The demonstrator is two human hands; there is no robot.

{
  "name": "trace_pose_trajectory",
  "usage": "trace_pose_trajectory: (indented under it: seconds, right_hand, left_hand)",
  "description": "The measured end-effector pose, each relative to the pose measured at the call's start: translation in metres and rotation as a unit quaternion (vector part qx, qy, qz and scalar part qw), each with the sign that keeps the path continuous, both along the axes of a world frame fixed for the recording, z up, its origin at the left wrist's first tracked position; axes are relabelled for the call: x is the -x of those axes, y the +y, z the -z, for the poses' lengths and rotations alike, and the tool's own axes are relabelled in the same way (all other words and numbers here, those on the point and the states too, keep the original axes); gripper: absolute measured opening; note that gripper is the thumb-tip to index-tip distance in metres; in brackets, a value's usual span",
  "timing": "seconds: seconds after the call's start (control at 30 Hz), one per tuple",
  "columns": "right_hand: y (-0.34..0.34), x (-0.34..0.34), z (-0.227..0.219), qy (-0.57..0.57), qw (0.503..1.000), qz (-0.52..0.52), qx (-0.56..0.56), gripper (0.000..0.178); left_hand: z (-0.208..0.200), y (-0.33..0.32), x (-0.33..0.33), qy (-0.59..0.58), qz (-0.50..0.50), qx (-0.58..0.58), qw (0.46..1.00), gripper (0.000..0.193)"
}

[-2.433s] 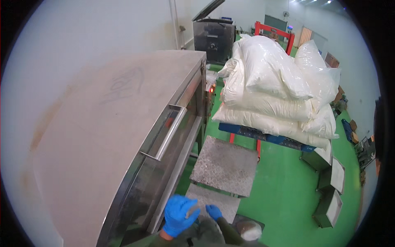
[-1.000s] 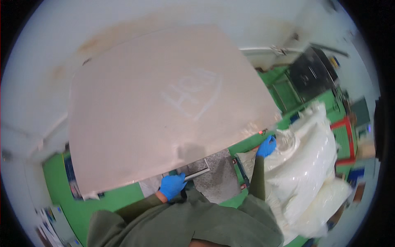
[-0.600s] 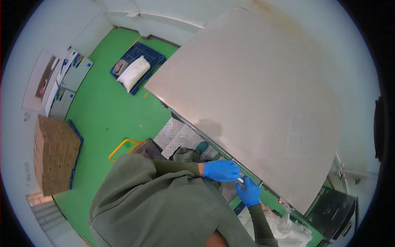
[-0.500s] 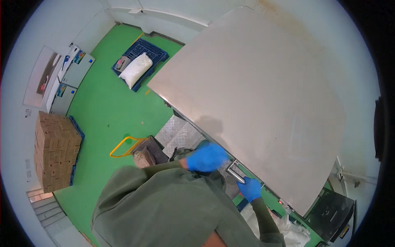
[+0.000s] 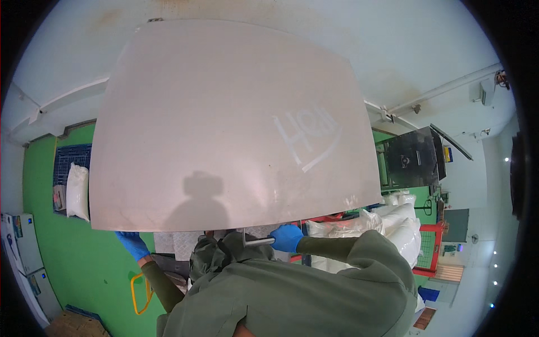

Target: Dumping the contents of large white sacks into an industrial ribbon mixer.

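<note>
A large pale, flat-topped metal surface (image 5: 236, 112) fills the middle of the view, with faint smear marks at its right and a shadow on it. From its near edge a metal bar handle (image 5: 259, 242) sticks out toward me. My right hand (image 5: 286, 238), in a blue glove, is closed round the right end of this handle. Also blue-gloved, my left hand (image 5: 133, 245) is at the near left corner of the surface. Its fingers pass out of sight at the edge, so their grip is hidden.
At the left, a white sack (image 5: 78, 191) lies on a blue pallet (image 5: 72, 153). A yellow-handled trolley (image 5: 135, 295) stands near my left arm. White plastic-wrapped sacks (image 5: 401, 224) lie to the right, by a red frame (image 5: 431, 250). Farther right is a black cabinet (image 5: 412, 159).
My view has swung to the right. My left hand has moved away from near the handle to the surface's left corner. My right hand still holds the handle.
</note>
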State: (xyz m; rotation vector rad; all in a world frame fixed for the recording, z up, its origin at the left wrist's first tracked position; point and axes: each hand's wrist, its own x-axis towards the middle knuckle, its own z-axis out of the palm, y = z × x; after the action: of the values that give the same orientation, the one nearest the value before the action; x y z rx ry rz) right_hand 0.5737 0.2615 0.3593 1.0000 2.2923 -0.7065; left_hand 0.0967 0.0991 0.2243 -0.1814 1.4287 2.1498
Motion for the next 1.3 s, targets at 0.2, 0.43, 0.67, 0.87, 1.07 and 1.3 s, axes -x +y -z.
trace_pose_trajectory:
  seconds: [0.2,0.43,0.67,0.87,1.07,1.3]
  right_hand:
    - [-0.004,0.01,-0.008,-0.004,1.0,-0.01,-0.012,0.019]
    - [-0.005,-0.005,-0.001,-0.006,1.0,-0.01,0.012,0.018]
    - [-0.004,0.0,0.0,-0.104,0.993,0.015,0.058,0.03]
    - [-0.004,-0.003,-0.003,-0.01,1.0,0.003,0.004,0.017]
    - [-0.008,-0.007,-0.001,0.041,0.996,0.043,-0.063,0.017]
    - [-0.013,0.004,0.002,-0.022,0.994,0.078,-0.079,0.019]
  left_hand:
    - [-0.002,-0.013,0.006,-0.066,0.04,0.048,0.996,0.051]
    - [-0.024,-0.023,-0.006,0.026,0.002,0.168,0.985,0.048]
    - [-0.071,-0.01,-0.017,0.135,-0.002,0.346,0.928,0.039]
    - [-0.069,-0.024,-0.032,0.196,-0.042,0.343,0.918,0.036]
    - [-0.167,0.043,-0.152,0.473,0.047,0.196,0.858,0.015]
    - [-0.211,0.117,-0.276,0.601,0.571,-0.032,0.558,0.045]
